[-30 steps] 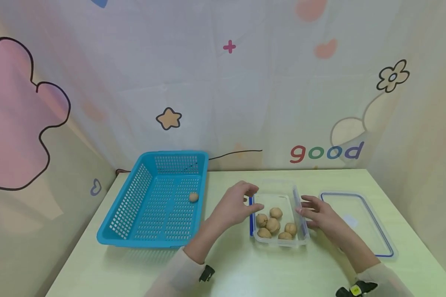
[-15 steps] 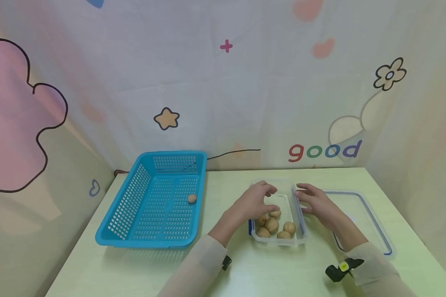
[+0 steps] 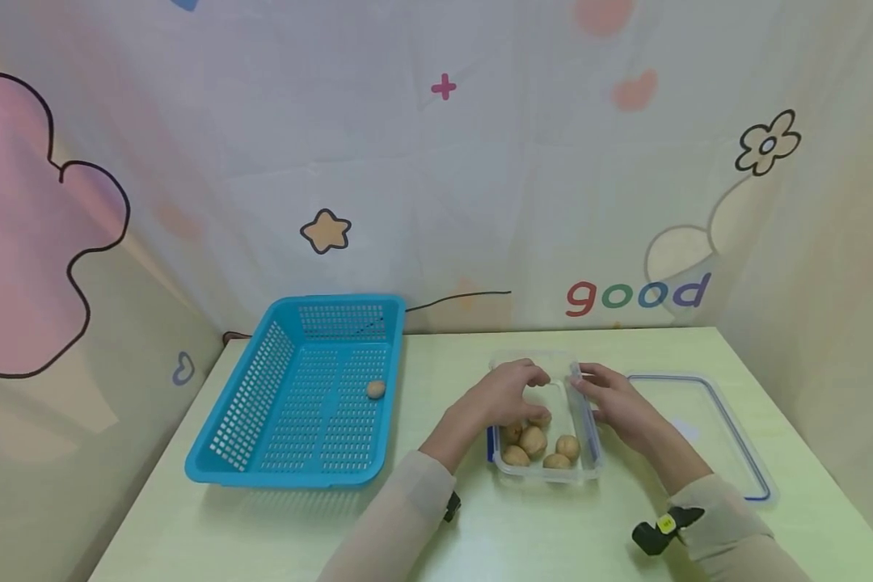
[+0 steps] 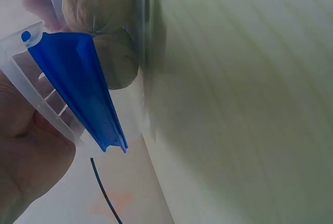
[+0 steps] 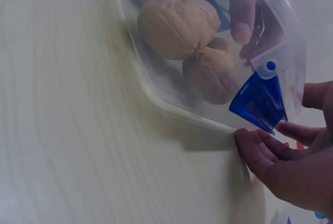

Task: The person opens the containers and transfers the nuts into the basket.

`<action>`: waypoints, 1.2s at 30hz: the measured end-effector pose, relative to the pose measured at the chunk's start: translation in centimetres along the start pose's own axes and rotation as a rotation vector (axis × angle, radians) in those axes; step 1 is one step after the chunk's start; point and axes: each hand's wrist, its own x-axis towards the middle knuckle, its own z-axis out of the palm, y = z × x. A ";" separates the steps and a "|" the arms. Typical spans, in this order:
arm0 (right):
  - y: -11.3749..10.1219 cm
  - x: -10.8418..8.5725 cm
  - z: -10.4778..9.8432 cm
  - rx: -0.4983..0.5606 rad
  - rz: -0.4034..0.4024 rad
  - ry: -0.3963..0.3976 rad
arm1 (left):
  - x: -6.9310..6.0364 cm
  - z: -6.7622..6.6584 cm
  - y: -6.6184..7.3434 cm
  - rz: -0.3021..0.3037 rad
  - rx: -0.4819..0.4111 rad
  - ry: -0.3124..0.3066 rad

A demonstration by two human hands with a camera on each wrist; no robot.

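The left hand point(image 3: 503, 394), thumb and forefinger spread, reaches into the clear container point(image 3: 546, 476) on the worktop point(image 3: 553, 533), partly hiding the rear walnut point(image 3: 543, 421); its other fingers are obscured. The right hand point(image 3: 620, 406) touches the container's side with extended fingers. Wall lettering point(image 3: 630, 296) reads "good"; the yellow wrist label point(image 3: 667, 524) is illegible.

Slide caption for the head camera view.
Left hand inside a clear rectangular plastic box of round brown walnuts; right hand at the box's side.
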 end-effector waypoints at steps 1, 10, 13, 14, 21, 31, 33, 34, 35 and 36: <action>0.1 0.0 0.0 0.003 0.000 -0.002 | 0.0 0.0 0.0 0.002 -0.002 0.001; 0.3 -0.3 -0.1 0.015 0.008 -0.002 | 0.3 0.7 0.1 -0.001 0.069 -0.021; 0.4 -0.3 -0.2 0.012 0.003 0.000 | 0.4 1.0 0.4 -0.009 0.134 -0.029; 0.5 -0.3 -0.1 0.012 0.000 0.001 | 0.5 1.0 0.5 -0.016 0.151 -0.032; 0.5 -0.3 0.1 0.005 0.009 0.000 | 0.4 0.8 1.0 -0.049 0.208 -0.083; 0.4 -0.2 0.1 0.009 0.017 0.001 | 0.6 0.6 1.3 -0.030 0.259 -0.118; 0.4 -0.1 0.2 0.011 0.022 -0.001 | 0.7 0.5 1.3 -0.028 0.270 -0.121; 0.3 -0.1 0.2 0.012 0.023 -0.002 | 0.7 0.5 1.3 -0.028 0.273 -0.119; 0.3 -0.1 0.2 0.011 0.024 -0.003 | 0.7 0.5 1.2 -0.024 0.282 -0.117; 0.2 -0.1 0.2 0.009 0.024 -0.003 | 0.8 0.6 1.2 -0.023 0.288 -0.114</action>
